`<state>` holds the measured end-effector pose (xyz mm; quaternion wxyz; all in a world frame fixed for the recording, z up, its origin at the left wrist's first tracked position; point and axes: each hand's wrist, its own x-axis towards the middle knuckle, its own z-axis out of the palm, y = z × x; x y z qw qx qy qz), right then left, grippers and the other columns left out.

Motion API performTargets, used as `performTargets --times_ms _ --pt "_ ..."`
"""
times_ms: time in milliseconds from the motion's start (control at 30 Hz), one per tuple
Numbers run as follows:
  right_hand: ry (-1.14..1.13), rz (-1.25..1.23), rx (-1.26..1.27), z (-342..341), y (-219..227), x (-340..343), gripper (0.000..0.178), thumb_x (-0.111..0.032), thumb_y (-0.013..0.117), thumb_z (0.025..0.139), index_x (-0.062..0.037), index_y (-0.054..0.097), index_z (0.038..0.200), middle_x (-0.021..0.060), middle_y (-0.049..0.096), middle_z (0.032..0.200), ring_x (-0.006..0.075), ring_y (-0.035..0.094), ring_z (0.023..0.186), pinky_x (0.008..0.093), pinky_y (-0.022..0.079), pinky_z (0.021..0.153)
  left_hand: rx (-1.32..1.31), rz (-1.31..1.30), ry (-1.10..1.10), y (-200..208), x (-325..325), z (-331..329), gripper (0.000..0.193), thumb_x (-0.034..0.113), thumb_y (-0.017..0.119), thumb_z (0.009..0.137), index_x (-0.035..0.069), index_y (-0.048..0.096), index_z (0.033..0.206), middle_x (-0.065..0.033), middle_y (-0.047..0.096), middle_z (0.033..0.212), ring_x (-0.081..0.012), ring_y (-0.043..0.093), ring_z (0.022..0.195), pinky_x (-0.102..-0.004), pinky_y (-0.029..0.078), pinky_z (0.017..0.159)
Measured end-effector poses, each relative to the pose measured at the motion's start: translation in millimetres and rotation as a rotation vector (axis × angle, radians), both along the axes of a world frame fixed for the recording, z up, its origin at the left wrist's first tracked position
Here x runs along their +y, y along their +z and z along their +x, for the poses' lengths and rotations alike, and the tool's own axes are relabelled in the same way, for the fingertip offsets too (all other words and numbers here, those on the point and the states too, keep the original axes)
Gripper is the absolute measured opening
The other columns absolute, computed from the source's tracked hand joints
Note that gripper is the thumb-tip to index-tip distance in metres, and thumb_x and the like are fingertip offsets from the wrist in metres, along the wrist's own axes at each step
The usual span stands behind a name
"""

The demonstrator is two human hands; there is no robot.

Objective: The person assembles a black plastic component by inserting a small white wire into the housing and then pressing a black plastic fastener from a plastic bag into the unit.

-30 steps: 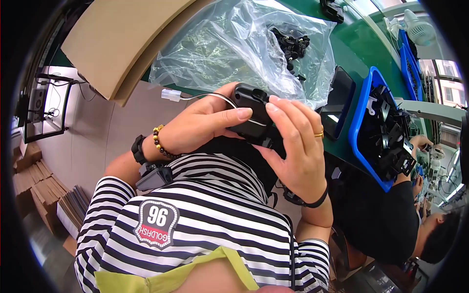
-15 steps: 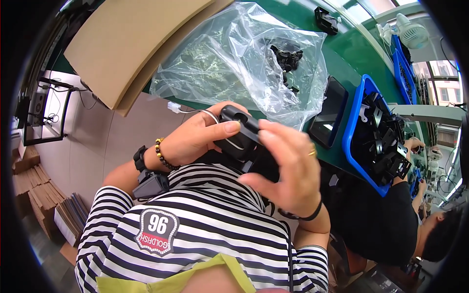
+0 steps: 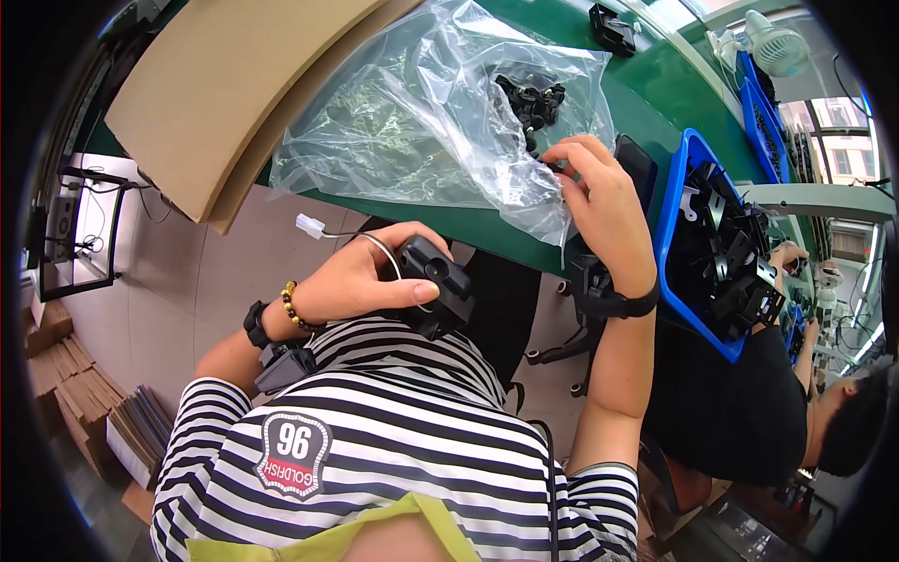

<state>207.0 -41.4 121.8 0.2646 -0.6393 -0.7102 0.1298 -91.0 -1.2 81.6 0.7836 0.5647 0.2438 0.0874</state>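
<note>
My left hand [image 3: 361, 281] is closed around a black plastic device [image 3: 438, 286] with a rounded top and a round recess, held in front of my body. From the device a thin pale cable loops over the hand to a white plug [image 3: 309, 225]. At the right end of a clear plastic bag [image 3: 393, 131], my right hand [image 3: 599, 192] has its fingertips bent inward by the bag's edge. Whatever sits between those fingers is too small to make out. Several small black parts [image 3: 532, 101] lie in a cluster on the bag, just beyond the fingertips.
The green table [image 3: 646, 94] carries brown cardboard sheets [image 3: 225, 84] at left and a dark flat tray [image 3: 635, 173] behind my right hand. A blue bin [image 3: 667, 253] of black and metal parts stands at right, near a seated co-worker [image 3: 730, 412]. A small fan [image 3: 775, 47] is beyond.
My right hand has left the black device and moved up and right to the plastic bag. The left hand still holds the device, now slightly lower and further left.
</note>
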Motion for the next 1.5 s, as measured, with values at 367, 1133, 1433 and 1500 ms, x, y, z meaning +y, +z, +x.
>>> performTargets --times_ms 367,1133,1433,1500 --pt "-0.162 0.224 0.171 -21 34 -37 0.015 0.007 0.068 0.085 0.0007 0.067 0.099 0.0094 0.063 0.103 0.0162 0.064 0.080 0.0264 0.052 0.068 0.018 0.021 -0.115 -19 -2 1 0.046 0.030 0.078 0.086 0.005 0.062 0.121 -0.0038 0.065 0.109 -0.0110 0.059 0.100 -0.0276 0.047 0.090" --pt "0.072 -0.188 0.488 -107 -33 -85 0.024 0.007 0.071 0.082 0.0009 0.068 0.105 0.0116 0.066 0.105 0.0217 0.066 0.088 0.0297 0.053 0.076 0.123 0.149 -0.244 -37 1 -10 0.049 0.033 0.080 0.084 0.004 0.064 0.120 -0.0053 0.067 0.108 -0.0122 0.062 0.098 -0.0269 0.049 0.087" --pt "0.122 -0.093 0.298 -110 -32 -85 0.021 0.004 0.072 0.082 -0.0007 0.068 0.102 0.0118 0.064 0.102 0.0281 0.065 0.090 0.0346 0.053 0.077 0.034 0.273 -0.206 -45 -2 -6 0.047 0.035 0.081 0.083 0.005 0.065 0.114 -0.0063 0.068 0.099 -0.0150 0.064 0.092 -0.0286 0.050 0.084" --pt "0.147 -0.062 0.276 -109 -38 -86 0.020 0.003 0.072 0.082 -0.0007 0.068 0.102 0.0118 0.064 0.102 0.0287 0.065 0.090 0.0350 0.053 0.078 0.020 0.308 -0.228 -42 -1 -6 0.046 0.033 0.082 0.082 0.005 0.065 0.114 -0.0064 0.068 0.101 -0.0151 0.064 0.093 -0.0287 0.050 0.084"
